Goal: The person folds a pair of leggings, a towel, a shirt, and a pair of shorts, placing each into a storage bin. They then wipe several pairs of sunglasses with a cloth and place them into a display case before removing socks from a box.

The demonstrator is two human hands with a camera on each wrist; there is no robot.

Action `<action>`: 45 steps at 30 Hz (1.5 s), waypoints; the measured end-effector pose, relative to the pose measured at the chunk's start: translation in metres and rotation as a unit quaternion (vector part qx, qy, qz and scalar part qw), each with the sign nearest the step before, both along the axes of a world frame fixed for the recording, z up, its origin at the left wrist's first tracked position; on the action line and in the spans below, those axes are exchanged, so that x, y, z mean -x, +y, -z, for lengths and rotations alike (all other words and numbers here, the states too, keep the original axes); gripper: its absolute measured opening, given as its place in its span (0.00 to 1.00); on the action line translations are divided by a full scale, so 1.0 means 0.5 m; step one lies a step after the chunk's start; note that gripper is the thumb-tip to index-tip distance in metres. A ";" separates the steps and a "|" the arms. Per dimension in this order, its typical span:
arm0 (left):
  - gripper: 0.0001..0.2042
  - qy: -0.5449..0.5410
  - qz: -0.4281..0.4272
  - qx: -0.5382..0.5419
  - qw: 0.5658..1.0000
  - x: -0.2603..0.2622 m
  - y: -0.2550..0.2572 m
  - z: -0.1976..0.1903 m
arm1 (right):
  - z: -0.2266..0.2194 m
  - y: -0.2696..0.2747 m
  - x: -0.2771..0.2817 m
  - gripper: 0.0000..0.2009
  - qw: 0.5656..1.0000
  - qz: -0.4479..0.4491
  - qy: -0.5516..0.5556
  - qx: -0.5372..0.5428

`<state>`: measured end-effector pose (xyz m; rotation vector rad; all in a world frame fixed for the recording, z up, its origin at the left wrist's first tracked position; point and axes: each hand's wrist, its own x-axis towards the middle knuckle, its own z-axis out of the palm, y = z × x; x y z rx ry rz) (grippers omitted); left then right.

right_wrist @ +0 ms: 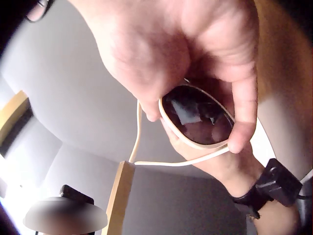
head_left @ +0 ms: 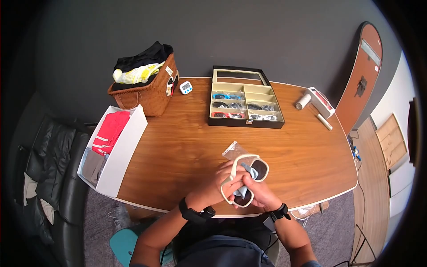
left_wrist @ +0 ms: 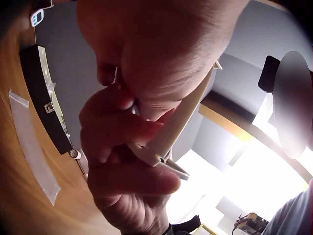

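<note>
A pair of white-framed sunglasses [head_left: 263, 179] with dark lenses is held up over the table's near edge, its temple arms toward the person. My right hand [head_left: 262, 194] grips the frame, thumb and fingers at the rim around one dark lens [right_wrist: 195, 115]. My left hand [head_left: 222, 179] reaches in between the temple arms and holds a light blue cloth [head_left: 251, 171] against the lenses. Part of the cloth is hidden by the fingers. Just beyond the hands, a clear plastic sleeve [head_left: 232, 151] lies on the table.
An open display case [head_left: 247, 122] with several bagged glasses stands at the back of the wooden table [head_left: 178, 147]. A wicker basket of clothes [head_left: 153, 98], a timer [head_left: 186, 87] and a white box of clothes [head_left: 129, 151] are leftward. A white roll [head_left: 303, 102] lies at the right.
</note>
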<state>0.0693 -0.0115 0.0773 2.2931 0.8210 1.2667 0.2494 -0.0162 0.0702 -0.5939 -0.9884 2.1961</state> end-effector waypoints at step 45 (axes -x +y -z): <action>0.25 -0.158 0.201 0.479 0.840 0.028 0.000 0.024 | 0.047 -0.016 -0.048 0.27 0.985 -0.170 -0.025 0.016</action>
